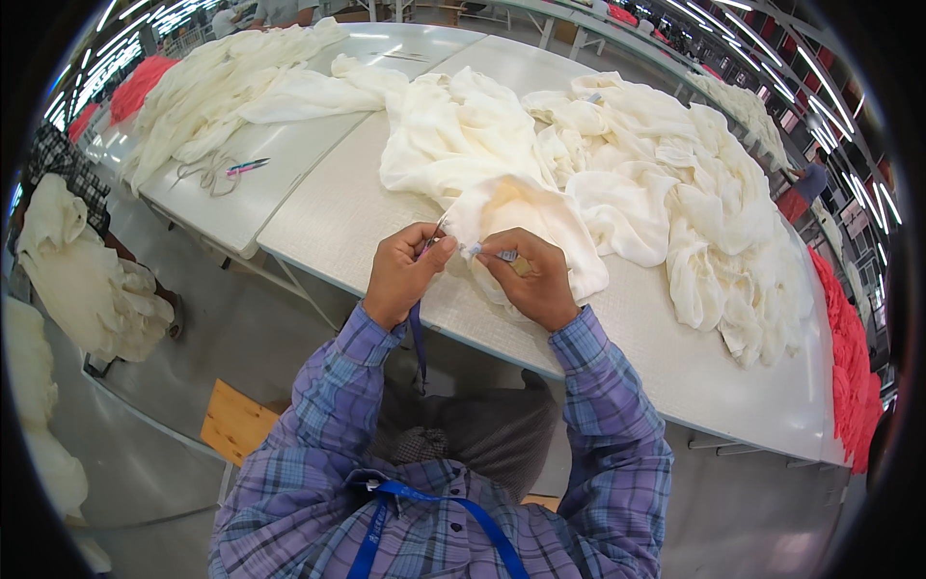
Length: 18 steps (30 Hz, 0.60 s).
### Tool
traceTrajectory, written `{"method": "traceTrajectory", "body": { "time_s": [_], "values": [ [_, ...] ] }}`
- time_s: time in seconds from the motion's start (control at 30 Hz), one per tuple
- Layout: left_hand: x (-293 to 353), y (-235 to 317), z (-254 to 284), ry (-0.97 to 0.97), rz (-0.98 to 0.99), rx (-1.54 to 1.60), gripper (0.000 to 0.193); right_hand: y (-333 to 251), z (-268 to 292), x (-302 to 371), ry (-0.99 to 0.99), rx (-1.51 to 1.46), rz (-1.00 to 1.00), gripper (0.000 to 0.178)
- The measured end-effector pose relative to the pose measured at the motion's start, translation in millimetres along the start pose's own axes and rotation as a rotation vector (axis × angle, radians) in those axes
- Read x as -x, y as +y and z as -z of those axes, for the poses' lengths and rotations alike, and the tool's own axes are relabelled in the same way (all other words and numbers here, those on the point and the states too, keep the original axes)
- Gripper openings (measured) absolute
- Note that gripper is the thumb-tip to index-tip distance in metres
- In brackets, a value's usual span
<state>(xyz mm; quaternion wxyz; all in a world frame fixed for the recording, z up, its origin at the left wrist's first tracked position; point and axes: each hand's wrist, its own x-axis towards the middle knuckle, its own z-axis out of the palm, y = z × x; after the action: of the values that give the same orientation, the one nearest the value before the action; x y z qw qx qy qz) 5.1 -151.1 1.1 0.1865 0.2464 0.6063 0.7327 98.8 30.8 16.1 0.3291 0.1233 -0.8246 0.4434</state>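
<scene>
At the near edge of the table, a cream cloth garment [559, 232] lies gathered in front of me, with its edge raised between my hands. My left hand [403, 275] is closed around small metal thread snips [440, 228], mostly hidden by the fingers. A dark blue ribbon [418, 333] hangs below that hand. My right hand [536, 280] pinches a small pale label [505, 256] at the garment's edge. The fingertips of both hands are close together, a short gap apart.
Heaps of cream garments [714, 212] cover the table [318, 217] to the right, with more [222, 92] at far left. Pens [248, 166] and a cord [208, 174] lie on the left part. Red cloth [844, 357] hangs off the right end. A person [68, 159] stands at left.
</scene>
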Motion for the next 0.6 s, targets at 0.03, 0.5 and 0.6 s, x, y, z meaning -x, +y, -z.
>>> {"method": "traceTrajectory", "body": {
  "time_s": [0.03, 0.5, 0.6],
  "values": [
    [2, 1, -1, 0.012, -0.038, 0.026, 0.021, 0, 0, 1, -0.009, -0.010, -0.017, 0.011],
    [1, 0, 6, -0.037, -0.069, 0.252, 0.018, -3, -9, 4, -0.165, -0.007, -0.129, 0.011],
    [-1, -5, 10, -0.060, -0.071, 0.309, 0.019, 0, -8, 5, -0.161, 0.025, -0.133, 0.011]
  ]
}}
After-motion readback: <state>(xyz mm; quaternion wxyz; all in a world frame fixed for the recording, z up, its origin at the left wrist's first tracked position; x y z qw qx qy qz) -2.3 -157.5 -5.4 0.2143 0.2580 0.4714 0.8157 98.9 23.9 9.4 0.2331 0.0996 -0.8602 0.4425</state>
